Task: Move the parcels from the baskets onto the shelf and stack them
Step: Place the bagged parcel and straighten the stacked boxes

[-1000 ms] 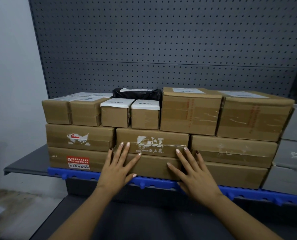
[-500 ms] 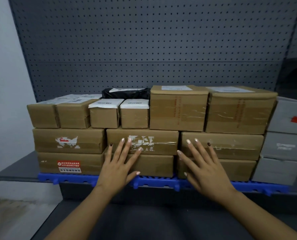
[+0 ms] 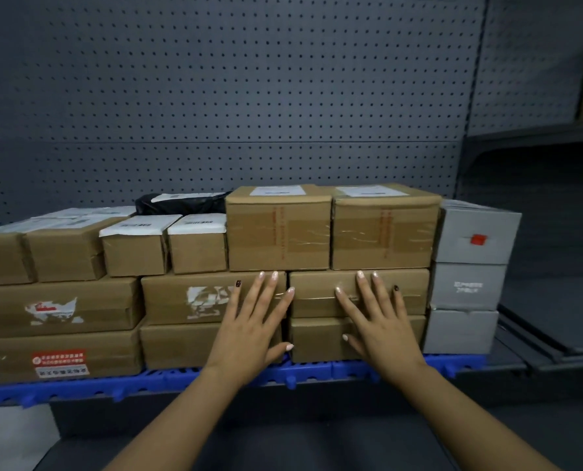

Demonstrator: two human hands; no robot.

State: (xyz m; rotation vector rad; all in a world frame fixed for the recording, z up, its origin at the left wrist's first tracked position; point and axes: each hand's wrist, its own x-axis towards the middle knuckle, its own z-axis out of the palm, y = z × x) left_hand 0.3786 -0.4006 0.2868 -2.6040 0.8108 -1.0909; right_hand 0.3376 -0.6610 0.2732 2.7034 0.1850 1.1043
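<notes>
Brown cardboard parcels are stacked three layers high on a blue plastic pallet (image 3: 79, 389) on the grey shelf (image 3: 507, 368). My left hand (image 3: 252, 328) lies flat, fingers spread, against the fronts of the two middle brown parcels (image 3: 188, 297). My right hand (image 3: 378, 321) presses flat on the neighbouring pair of brown parcels (image 3: 409, 294) to the right. Two taller brown boxes (image 3: 278, 232) sit on top above my hands. A black bag parcel (image 3: 181, 203) lies behind the small top boxes. No basket is in view.
Three grey boxes (image 3: 470, 287) are stacked at the right end of the pallet. A dark pegboard (image 3: 232, 96) backs the shelf. Another dark shelf unit (image 3: 555, 317) stands to the right. A pale wall and floor show at the lower left.
Both hands slid to the right along the parcel fronts, staying flat. The view turned right, so the stack sits further left and the right shelf unit shows.
</notes>
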